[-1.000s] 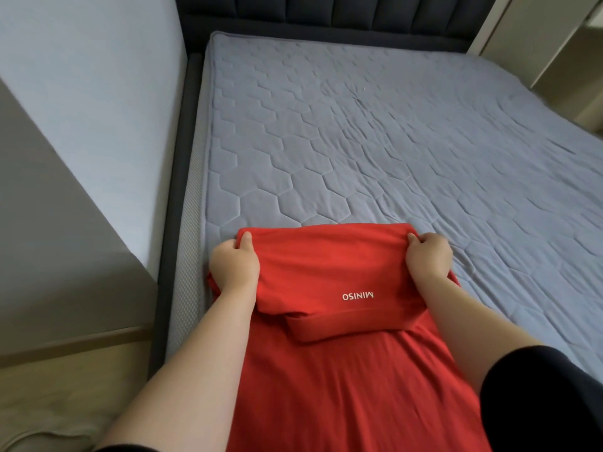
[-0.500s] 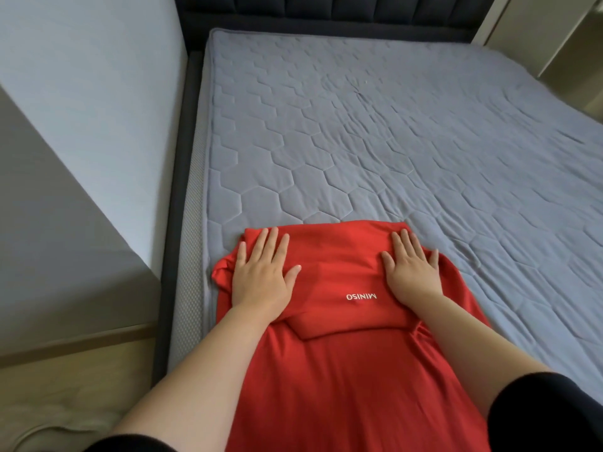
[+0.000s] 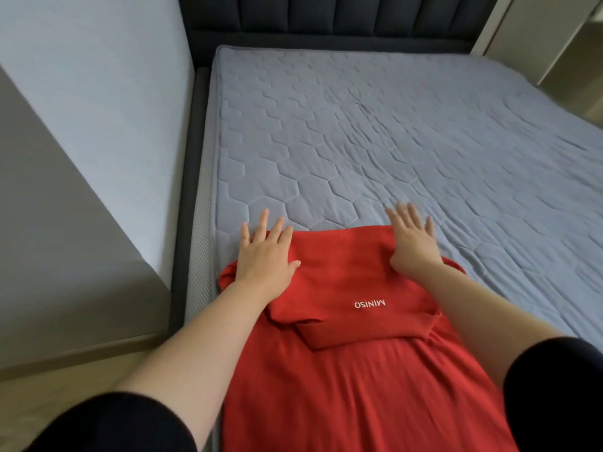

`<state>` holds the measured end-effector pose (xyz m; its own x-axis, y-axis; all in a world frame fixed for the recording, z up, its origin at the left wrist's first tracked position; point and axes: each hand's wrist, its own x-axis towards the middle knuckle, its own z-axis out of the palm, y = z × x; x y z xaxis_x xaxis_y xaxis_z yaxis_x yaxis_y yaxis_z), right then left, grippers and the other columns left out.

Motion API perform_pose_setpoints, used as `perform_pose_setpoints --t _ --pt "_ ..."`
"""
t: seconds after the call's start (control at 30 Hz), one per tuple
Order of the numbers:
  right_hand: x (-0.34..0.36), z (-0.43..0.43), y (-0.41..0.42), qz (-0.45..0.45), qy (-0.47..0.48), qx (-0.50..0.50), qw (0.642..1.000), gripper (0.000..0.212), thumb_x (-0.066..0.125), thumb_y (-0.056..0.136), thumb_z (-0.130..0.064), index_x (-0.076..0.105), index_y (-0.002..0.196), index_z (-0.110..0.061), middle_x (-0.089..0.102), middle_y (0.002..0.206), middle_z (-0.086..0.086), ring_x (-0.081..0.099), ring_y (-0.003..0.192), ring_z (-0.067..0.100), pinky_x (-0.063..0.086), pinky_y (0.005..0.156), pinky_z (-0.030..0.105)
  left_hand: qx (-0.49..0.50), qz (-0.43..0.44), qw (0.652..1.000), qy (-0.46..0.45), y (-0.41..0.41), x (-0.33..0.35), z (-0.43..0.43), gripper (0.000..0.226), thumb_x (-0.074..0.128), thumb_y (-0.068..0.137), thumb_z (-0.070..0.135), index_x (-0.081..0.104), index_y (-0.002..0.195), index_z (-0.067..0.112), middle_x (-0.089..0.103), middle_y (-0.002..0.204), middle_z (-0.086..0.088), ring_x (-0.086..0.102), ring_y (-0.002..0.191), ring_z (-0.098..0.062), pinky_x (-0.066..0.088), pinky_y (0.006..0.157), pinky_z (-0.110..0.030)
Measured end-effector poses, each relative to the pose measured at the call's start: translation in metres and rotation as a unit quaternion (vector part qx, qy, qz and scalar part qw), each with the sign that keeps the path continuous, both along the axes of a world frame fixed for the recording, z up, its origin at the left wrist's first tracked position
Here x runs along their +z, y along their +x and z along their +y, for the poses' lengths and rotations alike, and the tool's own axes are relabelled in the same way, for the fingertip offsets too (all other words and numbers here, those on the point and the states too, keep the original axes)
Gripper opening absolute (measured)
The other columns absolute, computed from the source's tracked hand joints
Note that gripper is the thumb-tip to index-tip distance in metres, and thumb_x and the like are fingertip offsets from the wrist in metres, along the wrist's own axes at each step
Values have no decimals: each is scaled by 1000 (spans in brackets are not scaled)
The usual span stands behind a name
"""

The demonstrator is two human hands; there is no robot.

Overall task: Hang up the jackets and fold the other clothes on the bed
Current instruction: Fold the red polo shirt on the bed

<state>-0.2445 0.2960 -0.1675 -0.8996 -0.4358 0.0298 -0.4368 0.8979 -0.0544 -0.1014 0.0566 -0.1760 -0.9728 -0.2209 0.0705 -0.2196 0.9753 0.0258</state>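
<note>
Left hand (image 3: pixel 264 256): while the red shirt (image 3: pixel 342 386) is lying on the bed (image 3: pixel 391 141), you are pressing it, fingers (image 3: pixel 261 228) spread.
Right hand (image 3: pixel 412 243): lying on its far right corner, fingers spread.

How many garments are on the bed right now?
1: the red garment at the near left edge of the bed, its top folded over. More may lie out of frame.

Head view, forward-down (close) over the bed (image 3: pixel 424 141)
</note>
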Motion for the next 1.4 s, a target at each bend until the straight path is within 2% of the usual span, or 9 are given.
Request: perform_pose_setpoints --t 0.13,0.2,0.27,0.47,0.63,0.73,0.93,1.17,1.4 --pt "19 -20 -19 -110 118 26 987 64 58 82 -15 35 140 -20 39 146 7 19 143 22 -9 113 56 18 -86 995 39 -19 18 -17 73 62 87 44 28 146 19 45 143 -5 26 140 -24 10 115 -52" --pt "30 -21 -22 -95 190 7 977 33 52 85 -17 53 118 -18 58 123 5 42 127 23 -2 114 57 14 -84 996 19 -24 28 -20 48 65 86 34 49 128 18 58 127 -7 48 123 -26 32 105 -40" --pt "41 -19 -22 -31 222 7 975 25 49 85 -12 60 106 -19 62 112 3 47 118 22 8 116 50 30 -76 997 7 -27 39 -21 26 64 87 25 59 111 15 62 119 -9 57 113 -29 43 90 -35" --pt "76 -4 -19 207 43 -37 977 19 56 73 -2 63 91 -7 62 98 13 50 102 32 24 100 42 34 89 995 2 -27 89 -20 12 57 91 14 55 101 9 56 107 -11 58 100 -34 40 71 -38" --pt "84 24 15 196 17 -14 980 21 62 67 0 61 87 -5 61 91 15 51 98 34 24 100 45 6 123 992 2 16 100 7 12 58 88 12 54 99 12 58 103 -8 57 98 -32 40 73 -37" --pt "78 53 46 228 -58 4 972 19 67 59 3 59 75 -4 59 76 16 53 82 36 32 87 45 -35 154 987 20 57 92 26 15 59 79 4 55 92 11 61 95 -9 56 92 -32 38 74 -37" --pt "54 105 111 284 -109 69 950 17 52 55 -4 58 71 -5 57 69 13 55 71 34 34 76 41 -133 160 978 9 132 73 66 37 73 39 -12 55 65 9 54 58 -8 55 55 -31 43 46 -34" --pt "7 141 169 234 -39 84 968 18 53 57 -4 60 73 -10 54 70 9 56 71 33 38 76 42 -136 -38 990 18 170 28 84 30 47 73 -1 51 97 18 58 97 -2 53 96 -26 37 70 -35" --pt "-11 135 192 88 26 -1 996 28 67 55 8 62 79 -8 58 75 12 57 78 36 44 84 49 -126 -93 987 38 175 24 90 27 47 76 3 52 97 18 62 102 -3 56 101 -27 40 75 -35"
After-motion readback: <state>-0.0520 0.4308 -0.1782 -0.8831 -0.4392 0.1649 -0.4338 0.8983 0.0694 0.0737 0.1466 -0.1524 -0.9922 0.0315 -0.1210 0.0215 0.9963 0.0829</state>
